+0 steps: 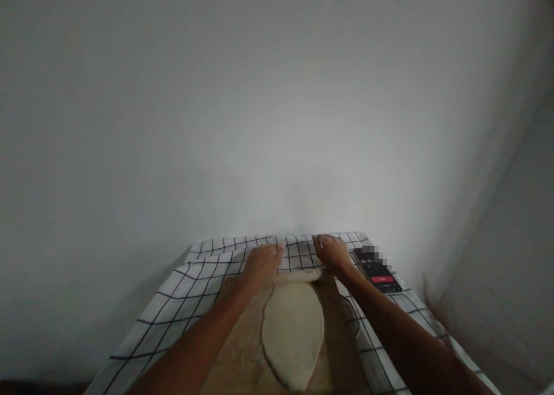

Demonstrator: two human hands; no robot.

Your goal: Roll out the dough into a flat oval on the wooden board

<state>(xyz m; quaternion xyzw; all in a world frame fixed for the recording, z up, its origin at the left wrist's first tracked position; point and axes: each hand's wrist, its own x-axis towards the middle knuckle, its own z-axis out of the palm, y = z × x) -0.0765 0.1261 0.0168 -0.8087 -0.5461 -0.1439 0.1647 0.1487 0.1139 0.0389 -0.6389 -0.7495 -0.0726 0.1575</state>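
A pale rolling pin point(298, 276) lies crosswise at the far end of a flattened sheet of dough point(293, 331). My left hand point(263, 262) is closed over the pin's left end, its fingertips showing beyond the pin. Over the right end, my right hand point(332, 253) is closed too, with its fingers bent forward. Both hands hide the ends of the pin. The dough is a long oval, narrowing towards me, and rests on a wooden board point(236, 343) with traces of flour.
A white cloth with black grid lines point(173, 302) covers the table under the board. To the right of my right hand lies a phone point(378, 272) with a timer on its screen. A clear curved rim point(352, 317) shows beside the board. A plain wall point(277, 123) rises behind the table.
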